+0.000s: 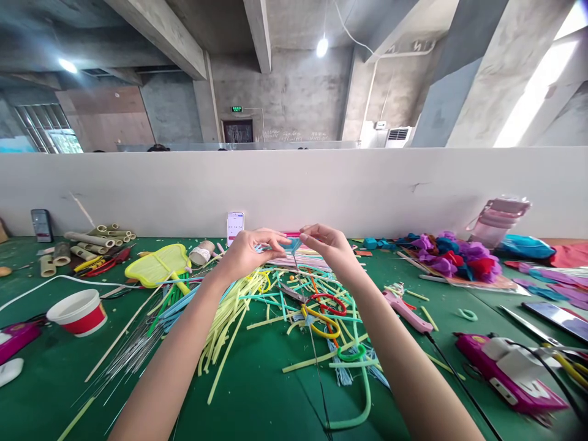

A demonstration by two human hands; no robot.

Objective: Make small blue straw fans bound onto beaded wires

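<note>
Beyond the scissors (pixel 296 295), the left hand (pixel 255 248) and right hand (pixel 327 242) are pinching blue material (pixel 293 245), possibly film; the next move is likely requiring steady tension.

Bare green tabletop (pixel 257 380) opens at bottom center between two forearms (pixel 179 343) — a gap edged on its right by a thin dark strand (pixel 318 367). Above it, scissors (pixel 316 297) and pale-green strips (pixel 225 321) crowd the middle beneath left hand (pixel 250 252) and right hand (pixel 327 245). A paper cup (pixel 85 318) obstructs the left; a black cord (pixel 459 381) crosses lower right, a white partition (pixel 294 193) behind.
</note>
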